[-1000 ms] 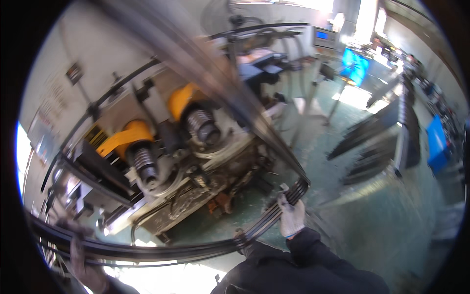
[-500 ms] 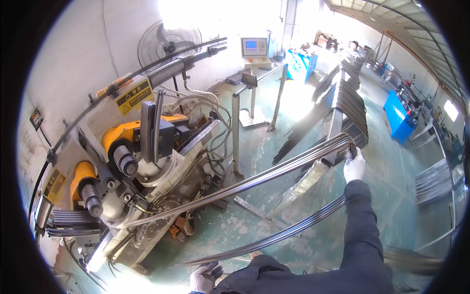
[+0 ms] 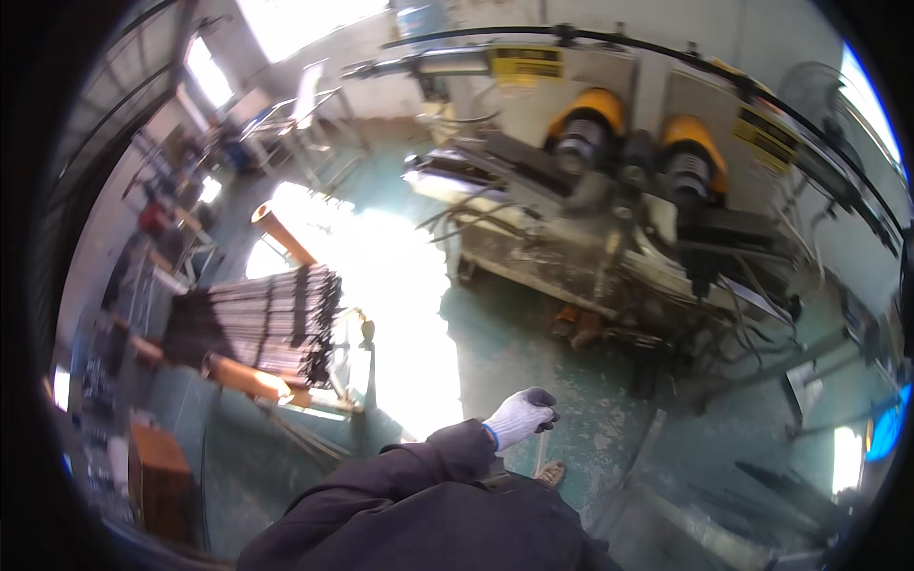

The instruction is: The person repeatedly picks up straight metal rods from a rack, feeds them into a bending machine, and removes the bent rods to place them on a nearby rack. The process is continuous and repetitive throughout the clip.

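Note:
My left hand (image 3: 523,417), in a white work glove with grey fingertips, hangs in front of my body over the floor. Its fingers are curled in, and nothing shows between them. My right hand is out of view. Ahead of the left hand stands a large metalworking machine (image 3: 543,262) with two orange-collared steel spindles, one of them the left spindle (image 3: 579,143). To the left, a thick stack of long dark metal strips (image 3: 257,319) lies on a stand with orange-brown rollers (image 3: 246,376).
My shoe (image 3: 550,473) shows on the green floor below the hand. A reddish-brown box (image 3: 160,476) stands at the lower left. A metal frame (image 3: 305,124) stands by the far wall. Hoses (image 3: 762,324) hang at the machine's right side.
My view has swung left, bringing in the strip stack. My right hand, which held a bundle of metal strips, has left the view with it. The left hand is now mid-view.

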`<move>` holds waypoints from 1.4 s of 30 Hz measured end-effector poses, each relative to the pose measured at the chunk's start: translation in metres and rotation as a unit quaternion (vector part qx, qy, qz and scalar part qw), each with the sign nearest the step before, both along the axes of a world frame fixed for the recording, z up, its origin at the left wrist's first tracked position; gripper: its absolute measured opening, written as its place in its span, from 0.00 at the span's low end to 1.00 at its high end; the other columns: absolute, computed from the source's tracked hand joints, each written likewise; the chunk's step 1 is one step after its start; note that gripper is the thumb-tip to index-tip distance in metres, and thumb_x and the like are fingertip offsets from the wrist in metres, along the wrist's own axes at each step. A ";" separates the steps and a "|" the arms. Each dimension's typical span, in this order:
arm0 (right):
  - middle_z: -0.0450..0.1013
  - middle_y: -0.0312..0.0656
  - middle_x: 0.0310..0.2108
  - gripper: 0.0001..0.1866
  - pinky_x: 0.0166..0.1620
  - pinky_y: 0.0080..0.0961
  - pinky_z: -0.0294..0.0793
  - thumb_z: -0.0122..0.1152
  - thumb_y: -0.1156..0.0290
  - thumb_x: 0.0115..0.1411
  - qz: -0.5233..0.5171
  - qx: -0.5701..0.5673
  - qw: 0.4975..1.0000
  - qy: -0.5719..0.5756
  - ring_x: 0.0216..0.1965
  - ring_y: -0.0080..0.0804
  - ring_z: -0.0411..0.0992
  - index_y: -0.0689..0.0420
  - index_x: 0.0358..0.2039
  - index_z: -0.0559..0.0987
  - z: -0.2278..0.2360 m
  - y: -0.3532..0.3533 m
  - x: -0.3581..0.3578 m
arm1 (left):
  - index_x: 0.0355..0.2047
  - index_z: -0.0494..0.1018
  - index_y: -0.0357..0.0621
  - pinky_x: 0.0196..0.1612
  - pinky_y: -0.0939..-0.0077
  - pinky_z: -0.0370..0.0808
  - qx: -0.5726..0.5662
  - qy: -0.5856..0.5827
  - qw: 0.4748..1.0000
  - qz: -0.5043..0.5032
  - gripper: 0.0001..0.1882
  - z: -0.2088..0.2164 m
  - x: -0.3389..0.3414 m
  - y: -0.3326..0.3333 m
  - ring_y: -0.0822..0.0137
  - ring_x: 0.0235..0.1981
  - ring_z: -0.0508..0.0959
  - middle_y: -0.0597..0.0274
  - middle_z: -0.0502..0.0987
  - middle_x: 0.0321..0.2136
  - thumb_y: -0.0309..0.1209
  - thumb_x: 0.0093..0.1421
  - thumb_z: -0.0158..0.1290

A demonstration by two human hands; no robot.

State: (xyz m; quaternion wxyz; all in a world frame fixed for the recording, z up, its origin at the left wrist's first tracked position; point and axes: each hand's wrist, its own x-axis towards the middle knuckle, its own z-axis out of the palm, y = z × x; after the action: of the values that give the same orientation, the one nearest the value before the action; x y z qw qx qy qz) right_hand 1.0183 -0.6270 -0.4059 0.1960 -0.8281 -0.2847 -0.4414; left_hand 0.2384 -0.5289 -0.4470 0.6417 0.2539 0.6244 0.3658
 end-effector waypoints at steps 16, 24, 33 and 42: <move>0.84 0.54 0.51 0.22 0.57 0.40 0.81 0.71 0.68 0.67 0.414 -0.512 0.654 0.373 0.51 0.48 0.83 0.64 0.59 0.80 -0.242 0.066 -0.644 | 0.51 0.78 0.40 0.48 0.71 0.82 0.154 0.418 0.819 0.361 0.11 -0.001 -0.481 -0.251 0.71 0.42 0.83 0.63 0.83 0.39 0.26 0.70 0.61; 0.85 0.53 0.52 0.25 0.60 0.37 0.80 0.74 0.67 0.66 0.600 -0.444 0.510 0.428 0.54 0.44 0.84 0.64 0.60 0.81 -0.190 0.164 -0.966 | 0.50 0.80 0.45 0.50 0.51 0.83 -0.086 0.708 0.541 0.445 0.14 0.077 -0.725 -0.408 0.42 0.45 0.86 0.46 0.86 0.40 0.37 0.68 0.59; 0.84 0.59 0.51 0.32 0.56 0.45 0.82 0.73 0.54 0.64 0.783 -0.550 0.234 0.169 0.53 0.57 0.83 0.63 0.61 0.80 -0.192 0.037 -1.356 | 0.44 0.82 0.48 0.50 0.54 0.82 -0.163 0.734 0.508 0.421 0.11 0.041 -0.775 -0.431 0.49 0.47 0.83 0.54 0.83 0.42 0.38 0.65 0.62; 0.83 0.60 0.46 0.31 0.53 0.49 0.82 0.75 0.51 0.62 0.794 -0.581 0.180 0.007 0.49 0.58 0.83 0.65 0.54 0.80 -0.256 -0.070 -1.581 | 0.46 0.81 0.40 0.50 0.59 0.83 -0.088 0.730 0.524 0.430 0.14 0.049 -0.809 -0.430 0.48 0.46 0.85 0.52 0.85 0.45 0.24 0.59 0.65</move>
State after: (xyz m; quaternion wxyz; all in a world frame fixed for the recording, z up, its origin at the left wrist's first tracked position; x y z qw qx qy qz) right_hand -0.5630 -0.6972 -0.6616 -0.0932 -0.0397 -0.9637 0.2469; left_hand -0.5703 -0.9585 -0.3983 -0.2547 0.0750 0.9370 0.2273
